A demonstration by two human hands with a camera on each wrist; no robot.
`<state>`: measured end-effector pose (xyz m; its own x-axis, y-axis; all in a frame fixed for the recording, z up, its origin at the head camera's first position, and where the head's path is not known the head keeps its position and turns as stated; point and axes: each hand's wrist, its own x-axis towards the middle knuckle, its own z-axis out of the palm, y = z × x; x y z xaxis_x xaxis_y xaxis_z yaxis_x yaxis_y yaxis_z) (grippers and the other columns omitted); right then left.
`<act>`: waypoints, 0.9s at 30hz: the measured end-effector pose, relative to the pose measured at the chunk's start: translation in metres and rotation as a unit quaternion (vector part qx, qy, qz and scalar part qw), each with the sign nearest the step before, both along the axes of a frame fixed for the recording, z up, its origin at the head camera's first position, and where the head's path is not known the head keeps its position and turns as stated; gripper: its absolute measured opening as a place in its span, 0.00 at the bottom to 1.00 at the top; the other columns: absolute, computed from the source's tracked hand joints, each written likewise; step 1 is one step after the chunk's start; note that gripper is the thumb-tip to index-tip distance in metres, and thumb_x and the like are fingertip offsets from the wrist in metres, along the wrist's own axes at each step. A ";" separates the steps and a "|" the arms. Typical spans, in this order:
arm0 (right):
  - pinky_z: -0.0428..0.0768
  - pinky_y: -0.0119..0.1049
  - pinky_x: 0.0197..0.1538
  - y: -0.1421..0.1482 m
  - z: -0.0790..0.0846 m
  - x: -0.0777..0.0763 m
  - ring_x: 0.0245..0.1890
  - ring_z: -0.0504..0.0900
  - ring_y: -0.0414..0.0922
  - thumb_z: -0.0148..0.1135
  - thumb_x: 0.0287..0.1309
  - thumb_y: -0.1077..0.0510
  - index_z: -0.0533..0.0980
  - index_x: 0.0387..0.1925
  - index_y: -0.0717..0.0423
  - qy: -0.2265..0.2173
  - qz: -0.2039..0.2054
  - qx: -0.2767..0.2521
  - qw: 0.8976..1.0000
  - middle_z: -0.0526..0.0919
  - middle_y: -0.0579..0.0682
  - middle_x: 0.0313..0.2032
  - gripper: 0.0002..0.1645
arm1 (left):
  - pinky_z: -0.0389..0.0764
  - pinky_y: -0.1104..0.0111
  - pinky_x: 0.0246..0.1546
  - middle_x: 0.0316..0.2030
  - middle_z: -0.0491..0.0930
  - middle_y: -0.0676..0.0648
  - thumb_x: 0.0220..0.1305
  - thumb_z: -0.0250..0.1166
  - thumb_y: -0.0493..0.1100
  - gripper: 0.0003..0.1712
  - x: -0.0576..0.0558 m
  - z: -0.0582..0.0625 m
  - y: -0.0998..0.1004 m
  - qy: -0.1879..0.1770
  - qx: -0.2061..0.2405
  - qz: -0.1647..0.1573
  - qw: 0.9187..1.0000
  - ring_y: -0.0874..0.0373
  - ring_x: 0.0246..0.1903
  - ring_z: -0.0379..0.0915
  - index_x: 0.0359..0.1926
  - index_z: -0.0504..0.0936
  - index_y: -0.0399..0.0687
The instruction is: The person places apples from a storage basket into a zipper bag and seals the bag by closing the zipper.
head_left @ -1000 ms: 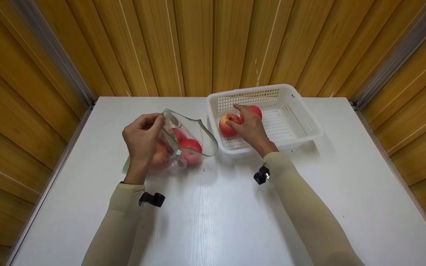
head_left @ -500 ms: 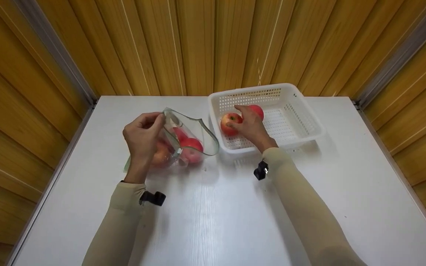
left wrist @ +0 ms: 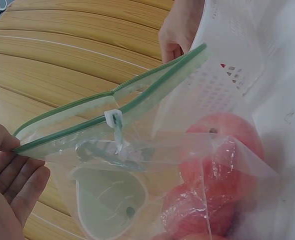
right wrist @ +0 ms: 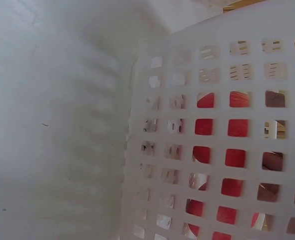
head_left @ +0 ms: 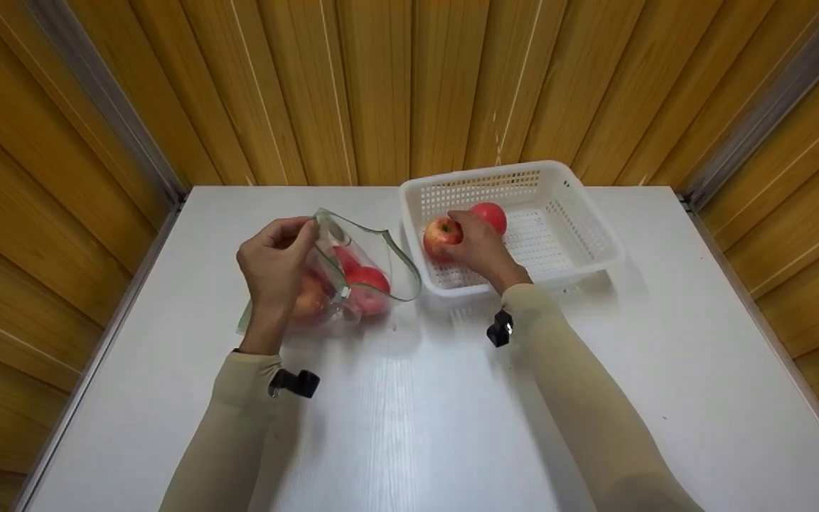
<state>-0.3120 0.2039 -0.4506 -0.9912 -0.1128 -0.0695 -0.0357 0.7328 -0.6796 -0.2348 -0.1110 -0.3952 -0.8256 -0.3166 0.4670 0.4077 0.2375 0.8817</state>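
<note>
Bag point(left wrist: 147, 157) is pinched by the left hand point(head_left: 271, 259); head view shows the right hand point(head_left: 482, 245) gripping an apple point(head_left: 439, 239), right wrist view red glimpsed through basket point(right wrist: 220, 142) holes.

Yellow-brown wood-grain panels point(head_left: 374, 92) line 3 sides of a white table point(head_left: 395, 441), and 2 grey posts point(head_left: 99, 92) rise at its back corners.

Beige long sleeves point(head_left: 584, 387), black wrist cameras point(head_left: 297, 383)
</note>
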 end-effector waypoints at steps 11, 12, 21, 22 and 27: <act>0.71 0.52 0.73 -0.001 0.000 -0.001 0.65 0.73 0.52 0.78 0.63 0.51 0.67 0.77 0.51 -0.016 -0.003 -0.003 1.000 0.75 0.52 0.68 0.45 | 0.86 0.70 0.39 0.37 0.90 0.48 0.68 0.75 0.39 0.07 0.002 0.001 -0.002 0.007 -0.002 -0.011 1.000 0.55 0.34 0.84 0.42 0.93 0.39; 0.72 0.52 0.72 -0.001 0.000 -0.002 0.65 0.73 0.52 0.78 0.63 0.51 0.67 0.76 0.52 -0.016 -0.003 -0.002 1.000 0.75 0.52 0.67 0.44 | 0.87 0.69 0.39 0.37 0.90 0.48 0.68 0.75 0.39 0.07 0.002 0.001 -0.002 0.006 -0.002 -0.013 1.000 0.54 0.34 0.84 0.42 0.93 0.39; 0.73 0.51 0.72 -0.001 -0.003 -0.002 0.62 0.73 0.52 0.78 0.63 0.51 0.67 0.77 0.56 0.000 0.002 0.028 1.000 0.72 0.55 0.65 0.47 | 0.85 0.72 0.37 0.35 0.90 0.46 0.67 0.75 0.38 0.06 0.000 0.000 -0.003 0.008 -0.002 -0.006 1.000 0.57 0.32 0.83 0.40 0.93 0.39; 0.73 0.51 0.71 -0.001 -0.004 -0.002 0.62 0.73 0.52 0.79 0.62 0.50 0.67 0.77 0.56 0.004 0.003 0.031 1.000 0.71 0.55 0.65 0.47 | 0.85 0.73 0.36 0.35 0.90 0.46 0.67 0.75 0.39 0.06 0.000 0.000 -0.003 0.009 -0.003 -0.004 1.000 0.57 0.32 0.83 0.40 0.93 0.39; 0.72 0.51 0.72 0.000 -0.007 -0.001 0.63 0.72 0.53 0.80 0.60 0.49 0.65 0.77 0.57 0.005 0.018 0.035 0.999 0.70 0.55 0.65 0.50 | 0.83 0.74 0.34 0.34 0.90 0.44 0.67 0.76 0.39 0.06 0.000 0.000 -0.003 0.009 -0.003 0.002 1.000 0.58 0.31 0.82 0.39 0.93 0.40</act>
